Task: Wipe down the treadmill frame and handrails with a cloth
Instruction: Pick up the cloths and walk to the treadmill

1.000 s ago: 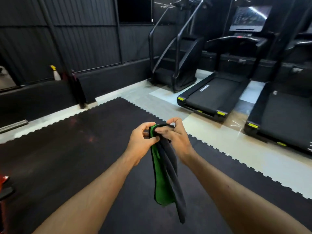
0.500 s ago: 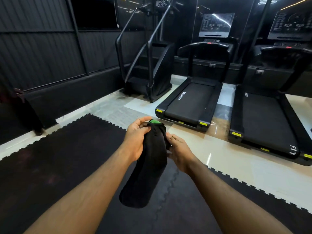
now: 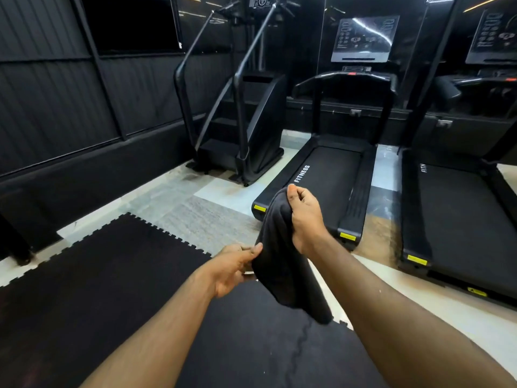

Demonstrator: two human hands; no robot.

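- Both hands grip one cloth. Our right hand is raised, with fingers and thumb curled round the top of a dark grey, soft fabric cloth. Our left hand, lower and nearer to us, pinches the cloth's left edge between thumb and fingers.
- The cloth hangs in the air between our hands. Its loose end droops above the edge of a black foam puzzle mat, and it is well apart from every machine.
- What has changed: a second ago both hands pinched the top together and a bright green face showed. Half a second ago the left hand had the top. Now the right hand has it, and only the dark side faces us.
- We have also come nearer. A black treadmill with "FITNESS" printed on its belt now lies straight ahead, and its curved black handrails are beyond our reach.
- We judge that the cloth is being turned and readied. No wiping has begun, and neither frame nor handrails have been touched.
- Counted: two hands and one cloth. There are two treadmills, the second treadmill cut off at the right edge. We also see two grey console screens and one black stair-climbing machine with two long rails, on the left.
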